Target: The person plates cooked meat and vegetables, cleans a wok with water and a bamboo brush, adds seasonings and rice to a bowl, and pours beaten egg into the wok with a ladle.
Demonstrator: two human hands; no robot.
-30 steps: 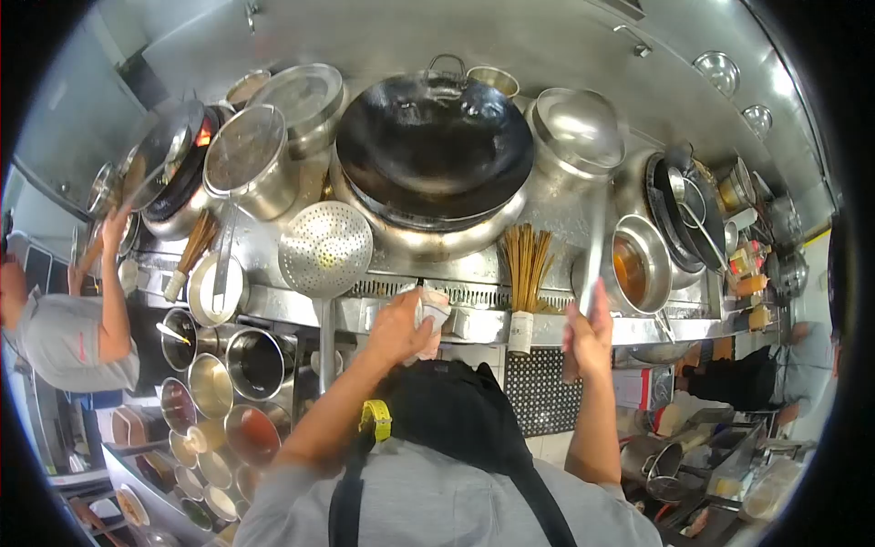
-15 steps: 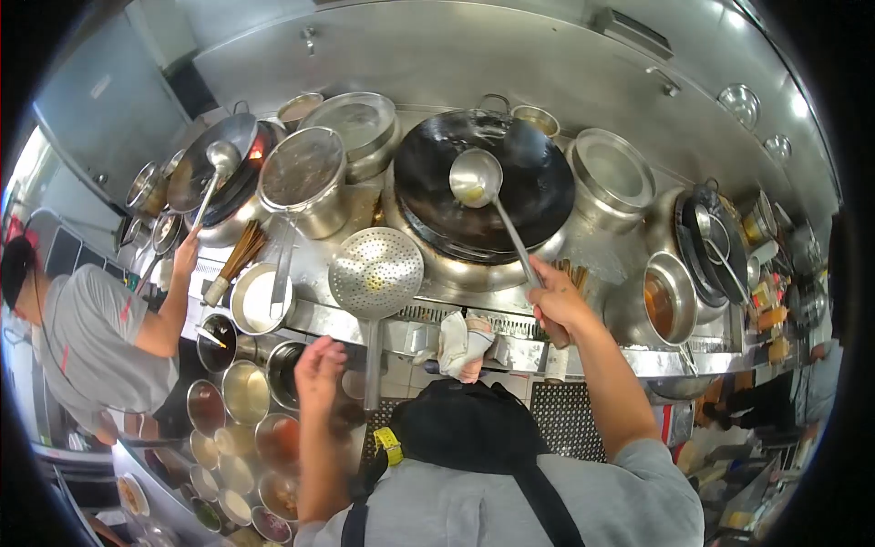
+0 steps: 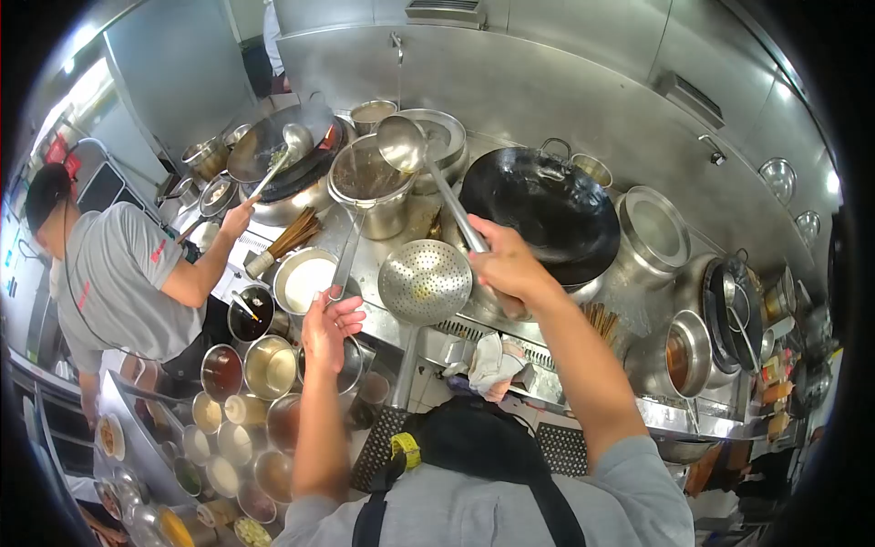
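My right hand (image 3: 503,264) is wrapped round the handle of a steel ladle (image 3: 402,144). The ladle's bowl is over the edge of a steel pot (image 3: 372,187) with a strainer across its top. My left hand (image 3: 330,328) holds nothing, its fingers apart, just below the strainer's handle and beside a bowl of white contents (image 3: 307,281). Between my hands lies a perforated skimmer (image 3: 425,281), its handle pointing toward me. Right of the ladle sits a black wok (image 3: 542,214) with a wet, shiny inside. A white cloth (image 3: 495,366) rests at the stove's front edge.
At the left a co-worker (image 3: 137,273) holds a ladle in a steaming wok (image 3: 283,150). Several containers of sauces (image 3: 271,366) stand at the lower left. On the right are a lidded pot (image 3: 656,226), a pot of brown liquid (image 3: 682,356) and a bamboo brush (image 3: 600,321).
The view has swung left. My right hand has carried the ladle from over the black wok to the strainer pot. My left hand, earlier at the cloth, has let it go and moved left.
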